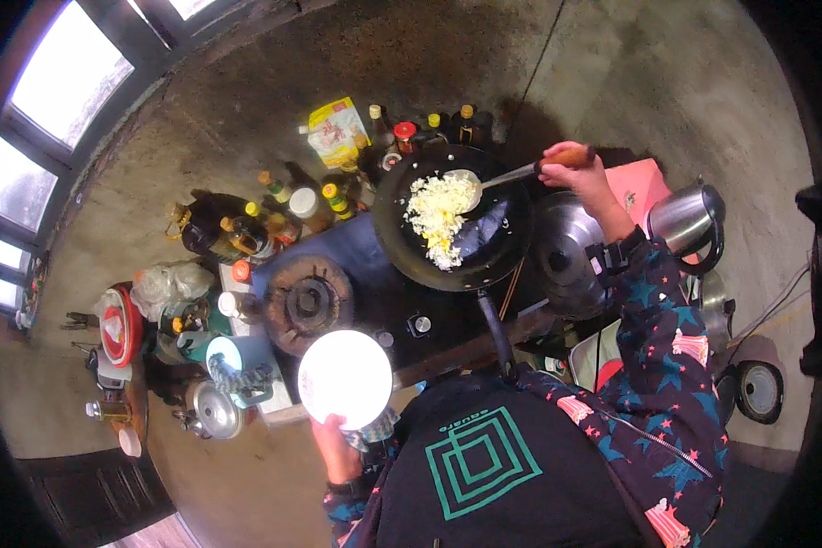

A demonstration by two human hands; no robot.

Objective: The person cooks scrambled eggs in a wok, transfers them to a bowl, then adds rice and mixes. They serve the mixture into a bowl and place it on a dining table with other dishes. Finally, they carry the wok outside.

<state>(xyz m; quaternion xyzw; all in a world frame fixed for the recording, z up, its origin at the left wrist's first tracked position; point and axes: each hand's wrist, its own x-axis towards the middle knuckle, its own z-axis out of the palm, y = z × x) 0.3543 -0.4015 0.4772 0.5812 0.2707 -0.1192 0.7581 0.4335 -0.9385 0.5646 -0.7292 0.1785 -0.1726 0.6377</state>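
Note:
My right hand (570, 164) grips the wooden handle of a metal spatula (517, 175), whose head rests on white rice with yellow bits of egg (438, 205). The rice lies in a black wok (397, 240) on the stove, mostly in its left half. With my left hand (337, 449) I hold a white plate (344, 380) by its rim, left of the wok's handle (496, 329) and in front of the stove edge. The plate looks overexposed, so its surface detail is hidden.
A bare gas burner (309, 301) is left of the wok. Sauce bottles (246, 233) and a yellow bag (335, 133) line the back. A steel lid (565, 257) and an electric kettle (685, 222) stand at right. A blue mug (236, 356) and a lidded metal pot (218, 411) are at left.

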